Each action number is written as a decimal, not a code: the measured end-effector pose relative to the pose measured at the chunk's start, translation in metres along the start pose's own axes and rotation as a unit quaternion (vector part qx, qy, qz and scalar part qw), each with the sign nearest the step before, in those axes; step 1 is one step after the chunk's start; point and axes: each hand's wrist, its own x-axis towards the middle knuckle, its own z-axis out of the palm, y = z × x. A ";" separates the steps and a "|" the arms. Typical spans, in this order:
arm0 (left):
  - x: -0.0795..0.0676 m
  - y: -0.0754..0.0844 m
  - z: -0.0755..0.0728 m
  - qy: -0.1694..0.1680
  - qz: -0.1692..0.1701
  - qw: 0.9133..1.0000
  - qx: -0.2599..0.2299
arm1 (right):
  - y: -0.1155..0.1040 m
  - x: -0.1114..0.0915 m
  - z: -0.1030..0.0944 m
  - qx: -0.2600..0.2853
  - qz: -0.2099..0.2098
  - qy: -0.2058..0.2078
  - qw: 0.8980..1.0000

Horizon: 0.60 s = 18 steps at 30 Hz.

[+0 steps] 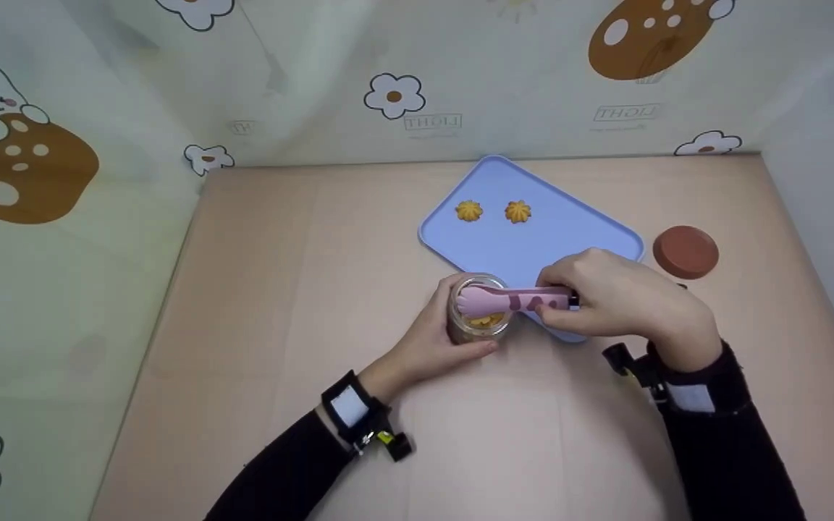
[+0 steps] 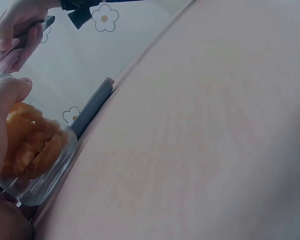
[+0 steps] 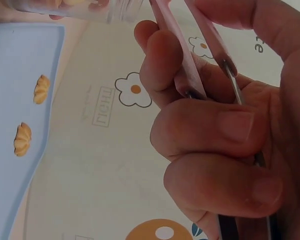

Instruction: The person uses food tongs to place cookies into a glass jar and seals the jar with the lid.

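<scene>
My left hand (image 1: pixel 431 340) grips a clear jar (image 1: pixel 469 334) around its side, near the tray's front corner. Through its wall, several golden cookies (image 2: pixel 32 145) show in the left wrist view. In my right hand (image 1: pixel 616 300) is a pair of pink tongs (image 1: pixel 525 298) with darker spots, held between thumb and curled fingers. The paw-shaped tips of the tongs are over the jar's mouth, and what lies between them is hidden. Two ridged cookies, one on the left (image 1: pixel 469 211) and one on the right (image 1: pixel 517 212), rest on the blue tray (image 1: pixel 562 224).
A round reddish-brown lid (image 1: pixel 685 252) lies on the table (image 1: pixel 279 289), right of the tray. Behind the table hangs a patterned curtain (image 1: pixel 316 79), its lower edge along the table's back edge. Each wrist wears a strapped-on camera.
</scene>
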 end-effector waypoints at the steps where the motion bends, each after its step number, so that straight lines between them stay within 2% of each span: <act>1: 0.000 0.000 0.000 0.000 0.001 1.000 0.000 | -0.001 -0.001 0.000 -0.002 0.002 0.002 1.000; 8: 0.000 -0.001 0.000 0.003 0.010 1.000 0.007 | -0.003 -0.006 -0.004 -0.018 0.006 0.033 0.999; 14: -0.001 -0.003 0.000 0.006 -0.006 1.000 0.023 | 0.000 -0.011 -0.009 -0.022 0.009 0.043 0.999; 18: -0.001 -0.003 0.000 0.003 0.003 1.000 0.018 | -0.001 -0.012 -0.009 -0.024 0.012 0.042 0.999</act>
